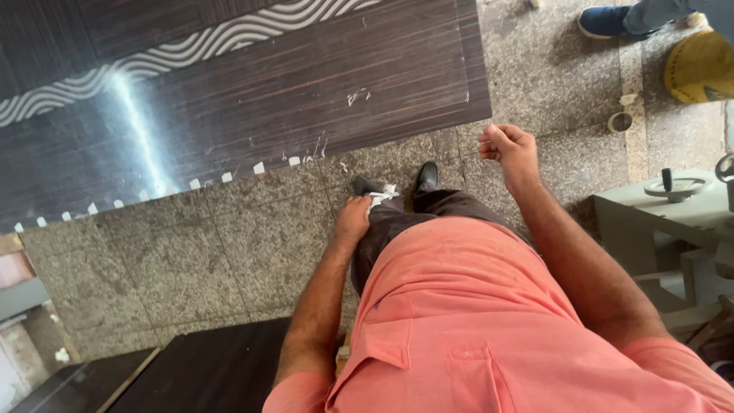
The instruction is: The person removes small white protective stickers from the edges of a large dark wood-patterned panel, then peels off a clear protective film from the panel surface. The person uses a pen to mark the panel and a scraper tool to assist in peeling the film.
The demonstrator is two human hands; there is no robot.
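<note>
I look straight down my salmon shirt [474,306] and dark trousers to my black shoes [427,176] on a speckled stone floor. My left hand [354,218] hangs by my thigh, closed on a crumpled white scrap [381,197], paper or cloth. Out to the side, my right hand [508,149] is curled into a loose fist with nothing seen in it. A large dark wood-grain laminate board [252,99] with a wavy white band lies flat on the floor just ahead of my feet.
Another dark board [206,371] lies at the lower left. A grey-green machine with a handwheel [677,187] stands at the right. Another person's blue shoe [604,21] and a yellow object [699,69] are at the top right, and a tape roll [620,121] lies on the floor.
</note>
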